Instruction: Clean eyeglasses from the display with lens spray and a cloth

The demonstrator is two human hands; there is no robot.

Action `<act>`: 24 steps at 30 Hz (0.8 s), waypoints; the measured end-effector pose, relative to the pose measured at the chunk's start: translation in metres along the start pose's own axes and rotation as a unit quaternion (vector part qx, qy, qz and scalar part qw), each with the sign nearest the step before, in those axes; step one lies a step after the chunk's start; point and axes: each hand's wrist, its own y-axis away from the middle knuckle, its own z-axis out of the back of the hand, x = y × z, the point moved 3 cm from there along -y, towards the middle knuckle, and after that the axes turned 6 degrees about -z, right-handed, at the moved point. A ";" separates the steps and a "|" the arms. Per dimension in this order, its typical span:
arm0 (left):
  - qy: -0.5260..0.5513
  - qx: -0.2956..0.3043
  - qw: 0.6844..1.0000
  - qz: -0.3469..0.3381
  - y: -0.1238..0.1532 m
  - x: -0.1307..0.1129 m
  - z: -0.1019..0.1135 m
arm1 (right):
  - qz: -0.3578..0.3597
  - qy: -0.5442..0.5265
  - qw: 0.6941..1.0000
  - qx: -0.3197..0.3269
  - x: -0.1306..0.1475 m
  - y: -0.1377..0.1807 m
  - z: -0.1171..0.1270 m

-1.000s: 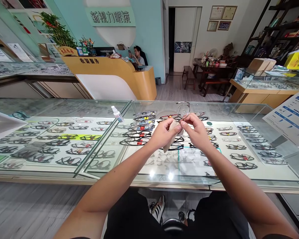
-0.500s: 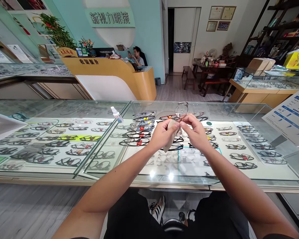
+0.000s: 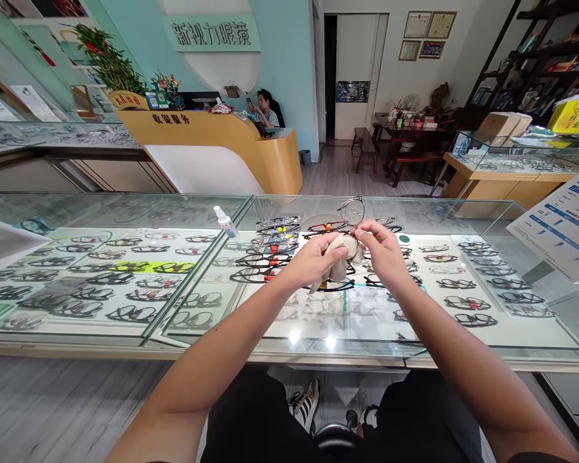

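Note:
Above the glass counter, my right hand [image 3: 382, 251] pinches a pair of thin-rimmed round eyeglasses [image 3: 353, 211] near the middle of the frame. One lens stands up beyond my fingers; the other is low, beside the cloth. My left hand [image 3: 316, 259] is closed on a beige cleaning cloth [image 3: 338, 270], which lies against the lower lens. Part of the cloth hangs beneath my fingers. A small white spray bottle [image 3: 226, 222] stands on the counter left of my hands.
Rows of eyeglass frames [image 3: 468, 302] lie inside the glass display counter [image 3: 289, 354] under my hands. A printed sheet [image 3: 562, 225] stands at the right, a white paper [image 3: 4, 241] at the left. Across the room, a person [image 3: 266, 110] sits behind a wooden reception desk [image 3: 280, 157].
My hands have moved slightly apart, and the lower lens now shows between them. The cloth has shifted and spread beside that lens. The bottle has stayed in place.

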 end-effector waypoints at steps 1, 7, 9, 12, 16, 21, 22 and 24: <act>-0.002 0.000 1.000 0.002 0.000 0.000 0.000 | -0.007 -0.001 1.000 0.000 0.000 0.000 0.000; 0.007 -0.049 0.998 0.026 0.001 0.002 -0.003 | -0.034 -0.049 0.998 0.008 -0.002 0.001 -0.003; 0.020 -0.070 0.997 0.034 0.001 0.002 -0.006 | -0.056 -0.087 0.994 0.021 -0.006 0.001 -0.006; 0.037 -0.100 0.994 0.032 0.002 0.002 -0.009 | -0.064 -0.113 0.990 0.045 -0.011 0.002 -0.009; 0.045 -0.130 0.990 0.026 0.003 0.005 -0.011 | -0.044 -0.089 0.994 0.052 -0.012 0.003 -0.011; 0.050 -0.143 0.988 0.009 0.001 0.007 -0.008 | -0.035 -0.079 0.995 0.046 -0.012 0.003 -0.011; 0.052 -0.136 0.989 0.008 0.000 0.007 -0.008 | -0.031 -0.086 0.995 0.042 -0.012 0.003 -0.010; 0.056 -0.114 0.992 0.011 -0.001 0.006 -0.006 | -0.027 -0.094 0.995 0.030 -0.013 0.001 -0.008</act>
